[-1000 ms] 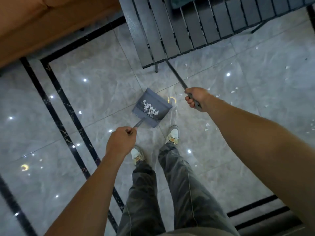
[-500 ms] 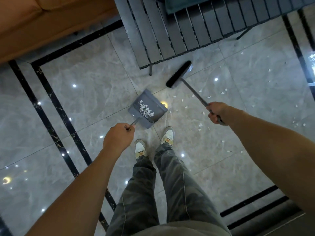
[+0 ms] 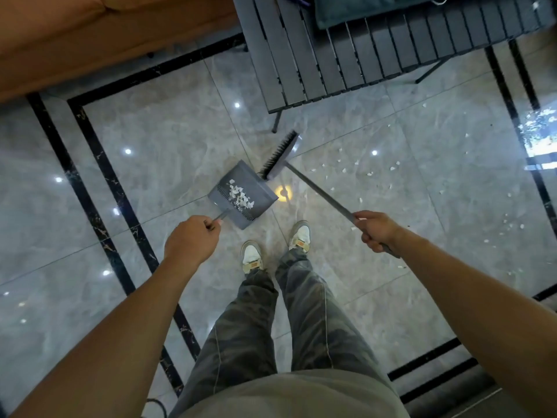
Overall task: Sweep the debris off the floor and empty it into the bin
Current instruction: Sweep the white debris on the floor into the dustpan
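The left hand (image 3: 193, 239) is curled tight round the thin handle of a grey plastic dustpan (image 3: 244, 188). The dustpan sits low over the glossy grey marble-tile floor (image 3: 156, 137), just ahead of the person's white sneakers (image 3: 251, 256). A small heap of white paper scraps (image 3: 239, 198) lies inside the pan, toward its ribbed rear edge. The right hand (image 3: 376, 232) grips the long grey metal broom handle (image 3: 319, 193) in a closed fist (the end of the shaft pokes out behind the wrist). That handle runs up and left to the black-bristled broom head (image 3: 279, 155), which lies just beside the dustpan's far corner. Whether the bristles actually touch the pan is hard to tell from this angle. Loose white flecks (image 3: 394, 168) are scattered on the tiles to the right of the broom, well apart from the pan. A dark slatted metal table (image 3: 346, 64) stands beyond the broom, one thin leg (image 3: 276, 120) near the tip of the broom head. An orange sofa (image 3: 90, 34) fills the upper left, behind black inlay stripes (image 3: 90, 164) in the floor.
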